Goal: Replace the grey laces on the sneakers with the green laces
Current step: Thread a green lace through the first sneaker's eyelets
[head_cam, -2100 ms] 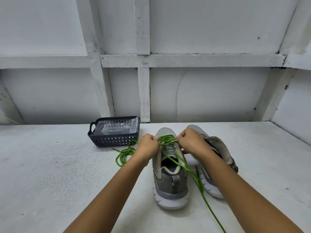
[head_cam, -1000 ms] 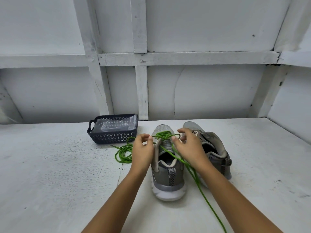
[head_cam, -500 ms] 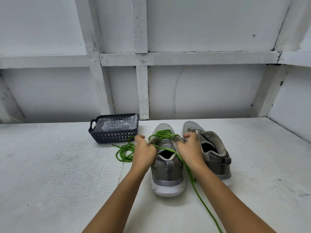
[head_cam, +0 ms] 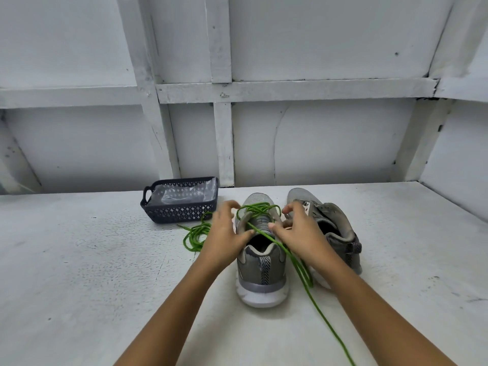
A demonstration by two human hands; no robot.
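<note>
White table [head_cam: 79, 260] | left grip [head_cam: 224, 235] wide on sneaker [head_cam: 261, 270] | right grip [head_cam: 299, 233] loose, touching green lace [head_cam: 301, 270]

On the table [head_cam: 79, 260], left sneaker [head_cam: 261, 270] beside right sneaker [head_cam: 340, 231], basket [head_cam: 182, 211] behind-left.

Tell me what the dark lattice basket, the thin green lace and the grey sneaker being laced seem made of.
The dark lattice basket looks like matte moulded plastic: even diamond cut-outs, moulded handle; a clear glossy film lines it. The green lace seems woven cord, perhaps synthetic, lying limp in loops. The grey sneaker shows a dull mesh-like fabric upper and a white, foam-like sole.
</note>
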